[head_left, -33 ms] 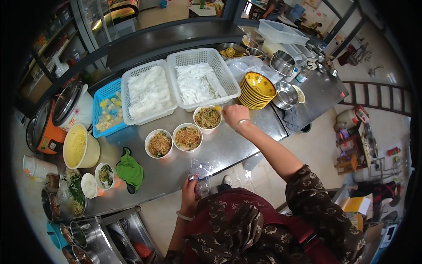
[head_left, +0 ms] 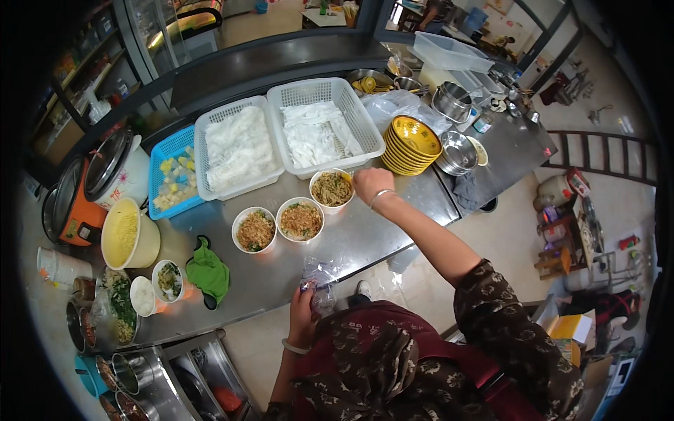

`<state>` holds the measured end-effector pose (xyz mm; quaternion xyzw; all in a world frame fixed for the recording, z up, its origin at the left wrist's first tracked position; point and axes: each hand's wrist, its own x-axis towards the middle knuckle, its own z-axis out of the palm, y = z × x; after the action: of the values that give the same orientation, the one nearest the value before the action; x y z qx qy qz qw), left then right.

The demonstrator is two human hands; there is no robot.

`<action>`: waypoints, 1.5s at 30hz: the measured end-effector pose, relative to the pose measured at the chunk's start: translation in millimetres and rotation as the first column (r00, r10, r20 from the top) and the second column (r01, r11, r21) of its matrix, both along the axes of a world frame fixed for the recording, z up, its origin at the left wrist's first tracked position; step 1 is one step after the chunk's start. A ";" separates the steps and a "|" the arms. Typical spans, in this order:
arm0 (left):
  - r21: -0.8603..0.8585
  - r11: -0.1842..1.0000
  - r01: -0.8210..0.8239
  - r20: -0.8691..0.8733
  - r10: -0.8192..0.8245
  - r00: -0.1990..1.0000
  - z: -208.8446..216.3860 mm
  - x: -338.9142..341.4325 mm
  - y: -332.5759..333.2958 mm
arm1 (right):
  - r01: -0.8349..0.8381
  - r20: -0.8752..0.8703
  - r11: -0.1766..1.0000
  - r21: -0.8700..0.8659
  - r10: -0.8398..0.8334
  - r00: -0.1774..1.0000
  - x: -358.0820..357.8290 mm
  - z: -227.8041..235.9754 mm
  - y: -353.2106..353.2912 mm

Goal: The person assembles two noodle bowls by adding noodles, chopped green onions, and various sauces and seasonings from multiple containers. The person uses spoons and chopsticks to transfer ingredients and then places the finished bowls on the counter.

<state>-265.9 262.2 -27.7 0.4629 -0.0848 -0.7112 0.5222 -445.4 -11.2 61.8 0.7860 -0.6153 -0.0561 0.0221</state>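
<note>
My right hand (head_left: pixel 373 186) is closed at the rim of the farthest of three white cups of food. A bit of yellow utensil (head_left: pixel 347 177) shows between the fist and that cup (head_left: pixel 332 189), which holds browned, chopped food with green bits. The utensil's end is not clear to see. Beside it stand the middle cup (head_left: pixel 300 219) and the left cup (head_left: pixel 254 230), both topped with reddish-brown crumbly food. Low at the counter's front edge, my left hand (head_left: pixel 303 309) grips a crinkled clear plastic bag (head_left: pixel 323 284).
Two white baskets of pale noodle-like food (head_left: pixel 242 144) and a blue basket (head_left: pixel 158 151) line the back. Stacked yellow bowls (head_left: pixel 411 144) stand right, near metal bowls (head_left: pixel 456 151). Leftward are a green cloth (head_left: pixel 208 272), two smaller filled cups, a cream bucket (head_left: pixel 130 235) and cookers.
My right hand has shifted slightly left, closer to the farthest cup. My left hand and the cups stay in place.
</note>
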 end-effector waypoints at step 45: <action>0.012 0.913 0.407 0.065 -0.407 0.911 -21.0 -204.3 -24.9 | 0.091 0.871 0.996 0.000 -0.045 0.489 -204.6 -80.4 268.7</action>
<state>-470.2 237.3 -48.6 0.4578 -0.1971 -0.7887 0.3598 -650.0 257.6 -18.5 0.6816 -0.5740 0.3609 -0.2751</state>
